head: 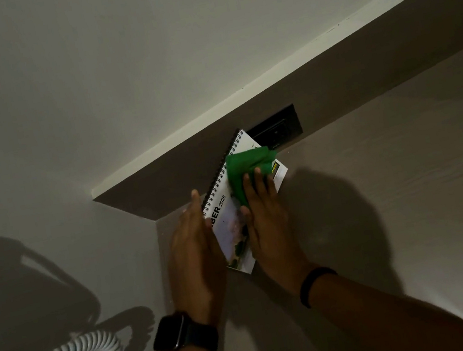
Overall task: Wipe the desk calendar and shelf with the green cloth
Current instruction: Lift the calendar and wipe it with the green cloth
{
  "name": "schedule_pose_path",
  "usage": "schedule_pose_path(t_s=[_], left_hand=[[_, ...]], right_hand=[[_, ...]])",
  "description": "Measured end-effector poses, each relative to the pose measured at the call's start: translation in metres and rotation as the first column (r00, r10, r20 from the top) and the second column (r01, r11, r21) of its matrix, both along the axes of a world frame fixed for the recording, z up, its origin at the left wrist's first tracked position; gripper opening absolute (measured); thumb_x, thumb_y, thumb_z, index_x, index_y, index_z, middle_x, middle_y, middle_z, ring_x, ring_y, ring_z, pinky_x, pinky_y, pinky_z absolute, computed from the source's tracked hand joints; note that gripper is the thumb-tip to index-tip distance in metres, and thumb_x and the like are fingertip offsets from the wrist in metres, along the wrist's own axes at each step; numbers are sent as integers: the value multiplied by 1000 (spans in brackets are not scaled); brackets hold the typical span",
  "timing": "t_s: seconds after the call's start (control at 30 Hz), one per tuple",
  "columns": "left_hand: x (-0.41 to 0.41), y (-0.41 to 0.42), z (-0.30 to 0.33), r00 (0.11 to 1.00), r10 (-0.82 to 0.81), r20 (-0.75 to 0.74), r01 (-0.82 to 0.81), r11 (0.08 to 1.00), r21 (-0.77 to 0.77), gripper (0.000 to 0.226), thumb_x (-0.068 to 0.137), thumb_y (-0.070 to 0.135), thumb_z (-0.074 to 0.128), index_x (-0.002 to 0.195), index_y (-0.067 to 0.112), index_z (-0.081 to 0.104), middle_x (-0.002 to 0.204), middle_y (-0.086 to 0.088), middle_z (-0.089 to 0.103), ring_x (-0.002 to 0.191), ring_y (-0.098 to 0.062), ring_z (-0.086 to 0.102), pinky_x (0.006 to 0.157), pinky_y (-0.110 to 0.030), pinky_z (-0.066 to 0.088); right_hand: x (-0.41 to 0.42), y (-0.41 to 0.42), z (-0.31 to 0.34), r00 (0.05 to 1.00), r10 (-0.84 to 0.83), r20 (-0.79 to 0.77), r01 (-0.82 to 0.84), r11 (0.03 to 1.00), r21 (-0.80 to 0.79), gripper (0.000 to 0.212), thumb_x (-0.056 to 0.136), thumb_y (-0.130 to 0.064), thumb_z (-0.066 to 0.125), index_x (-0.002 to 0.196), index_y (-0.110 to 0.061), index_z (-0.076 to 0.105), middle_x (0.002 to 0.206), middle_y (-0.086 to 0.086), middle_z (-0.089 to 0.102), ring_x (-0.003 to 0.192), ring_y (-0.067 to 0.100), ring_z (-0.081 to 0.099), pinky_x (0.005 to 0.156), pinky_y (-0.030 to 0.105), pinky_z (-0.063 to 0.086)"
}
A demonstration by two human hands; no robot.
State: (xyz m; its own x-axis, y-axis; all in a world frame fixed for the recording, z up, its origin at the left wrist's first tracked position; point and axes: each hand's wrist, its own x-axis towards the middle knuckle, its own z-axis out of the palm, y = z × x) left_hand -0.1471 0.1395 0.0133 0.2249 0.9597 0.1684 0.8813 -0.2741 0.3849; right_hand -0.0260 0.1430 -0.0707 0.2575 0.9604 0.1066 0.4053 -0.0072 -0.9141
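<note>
Item: desk calendar (235, 230), spiral-bound, on shelf (392, 165) nr back corner; long axis runs away from me, slanting right toward the wall socket (276, 130).
My L hand (194, 253): flat, fingers together, bracing spiral edge.
My R hand (265, 218): pressing green cloth (249, 169) on far half of page; nearer half lies toward me, prob. next.

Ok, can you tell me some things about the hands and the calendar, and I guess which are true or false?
1. The right hand presses a green cloth on the desk calendar. True.
2. The calendar shows the year 2026. True.
3. The left hand holds the cloth. False: it rests flat against the calendar's spiral edge.
4. The cloth is red. False: it is green.
5. A smartwatch is on the left wrist. True.
</note>
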Motion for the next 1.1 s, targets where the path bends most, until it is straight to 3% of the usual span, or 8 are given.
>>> schedule_pose_path(t_s=[0.1, 0.2, 0.27, 0.4, 0.6, 0.83, 0.93, 1.1], left_hand=[[0, -3, 4, 999, 17, 52, -10, 990, -138, 58, 103, 22, 58, 155, 11, 33, 155, -16, 47, 145, -31, 43, 114, -37, 34], [1, -7, 7, 999, -32, -36, 30, 999, -45, 90, 96, 78, 21, 157, 14, 39, 161, 1, 37, 154, -20, 24, 123, -37, 23], [2, -4, 9, 996, -35, -85, 32, 999, -36, 107, 85, 91, 3, 159, 22, 38, 164, 4, 37, 156, -18, 21, 125, -45, 24], [-2, -4, 6, 992, -27, -124, 25, 999, -22, 103, 86, 92, 9, 160, 25, 35, 166, 2, 36, 157, -18, 18, 125, -56, 26], [-4, -1, 6, 993, -25, -115, 15, 996, -87, 115, 77, 98, 6, 162, 24, 31, 169, -1, 31, 157, -16, 11, 127, -53, 20], [-7, -3, 2, 988, -32, -151, 19, 996, -89, 116, 76, 98, 2, 164, 25, 23, 172, 3, 22, 160, -17, 9, 128, -49, 18], [-9, -1, 2, 988, -61, -145, 47, 994, -98, 120, 73, 98, -2, 165, 23, 21, 171, 4, 21, 159, -18, 11, 127, -45, 15], [-15, -2, 0, 954, -148, -261, 132, 988, -77, 92, 93, 74, 5, 165, 18, 16, 174, 2, 14, 159, -16, 9, 123, -53, 30]], right_hand=[[-4, 7, -2, 1000, -9, -7, 8, 999, -35, 63, 100, -42, 21, 158, -19, 8, 171, 13, 2, 158, 33, -1, 124, 55, 21], [0, 25, 0, 984, -140, -113, 132, 988, -76, 59, 107, -30, 30, 161, -13, 13, 171, 15, 1, 158, 35, -3, 124, 57, 17], [-6, 26, 3, 975, -162, -153, 150, 984, -92, 61, 108, -26, 34, 162, -18, 6, 172, 13, 0, 158, 35, -3, 125, 59, 15], [-42, -8, 0, 994, -33, 102, 44, 993, -106, 65, 104, -41, 22, 161, -23, -3, 172, 11, -1, 157, 36, 1, 125, 56, 20], [-16, 40, -1, 980, -190, -66, 176, 968, -177, 76, 101, -20, 51, 162, -20, 5, 172, 12, -5, 157, 39, -4, 124, 62, 16], [-54, -15, -11, 989, -46, -138, 53, 997, 52, 68, 104, -30, 35, 162, -28, -1, 172, 7, -3, 158, 33, -4, 125, 61, 10], [-33, 24, -12, 981, -181, -67, 174, 980, -96, 67, 106, -26, 40, 161, -23, 2, 168, 4, -12, 157, 36, -6, 124, 62, 14], [-25, 33, -2, 974, -196, -117, 191, 980, -56, 78, 102, -20, 51, 162, -29, 2, 172, 9, 4, 158, 37, 1, 123, 65, 16]])
